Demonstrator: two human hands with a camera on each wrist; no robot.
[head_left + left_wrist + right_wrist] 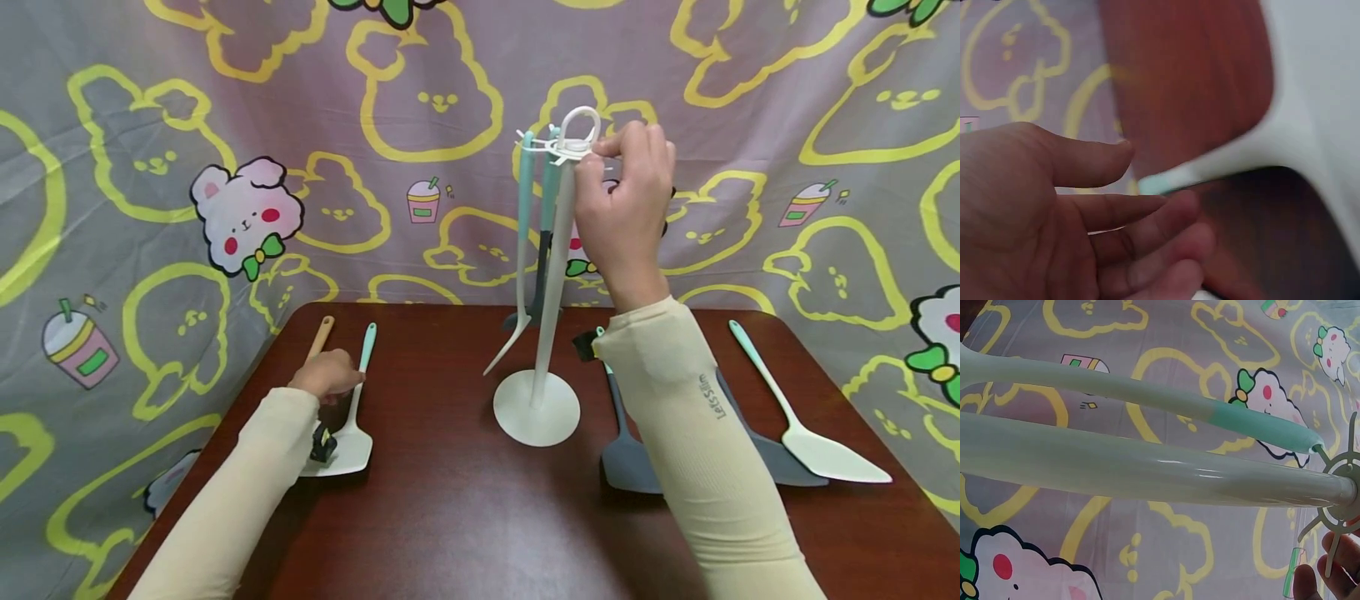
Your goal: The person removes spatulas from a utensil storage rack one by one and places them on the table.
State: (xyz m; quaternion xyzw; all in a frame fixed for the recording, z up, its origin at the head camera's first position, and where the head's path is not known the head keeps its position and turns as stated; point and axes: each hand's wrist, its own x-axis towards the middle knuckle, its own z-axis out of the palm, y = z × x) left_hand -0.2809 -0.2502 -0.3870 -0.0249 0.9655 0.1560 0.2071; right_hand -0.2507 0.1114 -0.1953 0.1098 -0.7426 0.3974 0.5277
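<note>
My left hand [328, 375] is over the left side of the table, fingers loosely bent and thumb apart. Its fingertips are right at the handle of a white spatula with a teal grip [352, 417]; in the left wrist view the spatula [1241, 150] runs just beyond them. My right hand [630, 200] pinches one of the hooks at the top of a white utensil stand [551, 308]. Two teal-handled utensils hang there, a white one [522, 267] and a dark grey one [543, 258]. Up close, the right wrist view shows the hook ring [1335, 522] by the fingers.
A wooden handle [321, 336] lies left of the spatula, partly behind my left hand. To the right, dark grey turners [626, 462] lie partly under my right forearm, beside a pale spatula with a teal handle [825, 454]. A patterned curtain [435, 75] hangs behind the table.
</note>
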